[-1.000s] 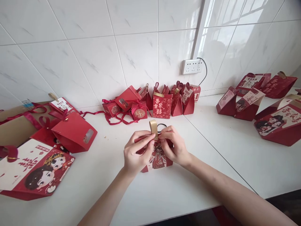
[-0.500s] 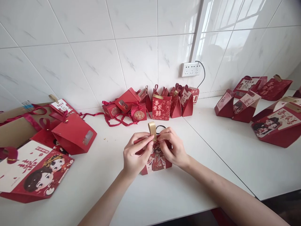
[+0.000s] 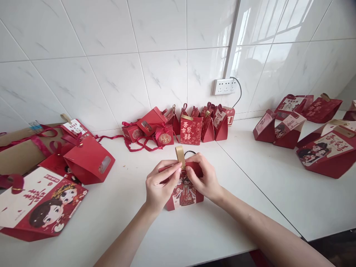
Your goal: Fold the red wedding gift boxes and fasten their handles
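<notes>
A small red gift box (image 3: 185,194) with cartoon figures on its front stands on the white table in front of me. From its top edge rises a loop of gold ribbon (image 3: 180,154). My left hand (image 3: 164,181) pinches the upper left of the box at the foot of the loop. On the other side, my right hand (image 3: 204,176) grips the top edge between thumb and fingers, close to the ribbon's base. Whatever fastens the ribbon is hidden by my fingertips. A thin black ring (image 3: 190,152) shows partly behind the box.
Red gift boxes (image 3: 190,130) with ribbon loops line the tiled wall. Larger ones stand at the left, by an open cardboard box (image 3: 16,152), and more boxes (image 3: 325,152) at the right. A power socket (image 3: 224,86) hangs on the wall. Tiny bits lie left of my hands.
My right thumb and fingers have shifted slightly along the top edge, showing more of the red flap. My left hand keeps its pinch. The view has tilted up a little.
</notes>
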`<act>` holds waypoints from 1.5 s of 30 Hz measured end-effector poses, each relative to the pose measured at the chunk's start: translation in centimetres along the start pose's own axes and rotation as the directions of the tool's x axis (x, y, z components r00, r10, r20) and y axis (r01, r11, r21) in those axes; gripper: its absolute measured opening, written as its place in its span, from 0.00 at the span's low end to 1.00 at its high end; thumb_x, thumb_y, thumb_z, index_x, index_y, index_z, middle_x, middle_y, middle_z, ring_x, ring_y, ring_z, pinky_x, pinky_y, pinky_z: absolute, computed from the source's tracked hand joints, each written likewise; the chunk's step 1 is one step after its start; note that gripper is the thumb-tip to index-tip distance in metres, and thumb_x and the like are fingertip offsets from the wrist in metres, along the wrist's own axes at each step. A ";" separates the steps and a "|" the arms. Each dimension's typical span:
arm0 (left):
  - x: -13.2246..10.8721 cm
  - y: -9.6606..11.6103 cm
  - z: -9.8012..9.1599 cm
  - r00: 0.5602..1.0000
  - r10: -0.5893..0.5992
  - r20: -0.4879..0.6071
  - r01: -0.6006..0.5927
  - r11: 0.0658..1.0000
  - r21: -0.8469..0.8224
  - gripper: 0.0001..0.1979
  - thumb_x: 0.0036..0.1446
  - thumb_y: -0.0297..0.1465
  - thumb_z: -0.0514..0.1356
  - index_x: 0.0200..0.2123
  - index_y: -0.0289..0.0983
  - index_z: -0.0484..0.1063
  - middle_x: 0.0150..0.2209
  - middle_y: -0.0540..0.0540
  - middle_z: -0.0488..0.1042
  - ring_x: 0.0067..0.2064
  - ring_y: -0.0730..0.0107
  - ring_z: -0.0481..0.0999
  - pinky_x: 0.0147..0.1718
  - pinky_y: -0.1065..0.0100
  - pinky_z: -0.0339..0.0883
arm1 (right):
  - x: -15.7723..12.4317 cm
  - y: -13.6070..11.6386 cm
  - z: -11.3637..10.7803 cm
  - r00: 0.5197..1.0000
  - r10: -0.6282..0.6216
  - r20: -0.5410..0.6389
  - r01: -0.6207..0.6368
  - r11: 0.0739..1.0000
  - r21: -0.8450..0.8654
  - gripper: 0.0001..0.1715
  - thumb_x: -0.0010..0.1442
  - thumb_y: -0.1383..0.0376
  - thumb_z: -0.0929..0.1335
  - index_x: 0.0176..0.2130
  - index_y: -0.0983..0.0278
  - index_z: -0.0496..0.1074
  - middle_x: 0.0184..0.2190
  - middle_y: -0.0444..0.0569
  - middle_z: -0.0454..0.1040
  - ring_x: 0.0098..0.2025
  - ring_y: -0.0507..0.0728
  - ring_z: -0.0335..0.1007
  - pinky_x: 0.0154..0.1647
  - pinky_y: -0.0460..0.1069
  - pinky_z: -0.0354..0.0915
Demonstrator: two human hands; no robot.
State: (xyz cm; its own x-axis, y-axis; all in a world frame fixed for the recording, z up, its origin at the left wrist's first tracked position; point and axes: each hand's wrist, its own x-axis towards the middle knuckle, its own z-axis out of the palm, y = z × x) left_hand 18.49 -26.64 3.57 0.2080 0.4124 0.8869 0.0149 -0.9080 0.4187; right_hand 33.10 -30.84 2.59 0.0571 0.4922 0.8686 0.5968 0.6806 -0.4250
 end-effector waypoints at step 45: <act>0.1 0.5 0.3 0.998 -0.055 -0.043 0.054 0.998 -0.015 0.12 0.54 0.20 0.61 0.37 0.41 0.79 0.34 0.50 0.78 0.31 0.76 0.78 0.26 0.78 0.71 | 0.2 -0.6 0.8 0.989 0.134 -0.067 -0.125 0.985 0.119 0.06 0.59 0.72 0.62 0.33 0.61 0.62 0.26 0.42 0.64 0.27 0.51 0.61 0.27 0.46 0.61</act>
State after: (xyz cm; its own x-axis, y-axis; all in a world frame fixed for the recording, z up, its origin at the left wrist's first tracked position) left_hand 18.82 -27.06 3.82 0.1646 0.4642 0.8703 0.0112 -0.8831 0.4690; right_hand 32.12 -30.72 2.85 0.1901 0.5411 0.8192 0.4854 0.6734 -0.5575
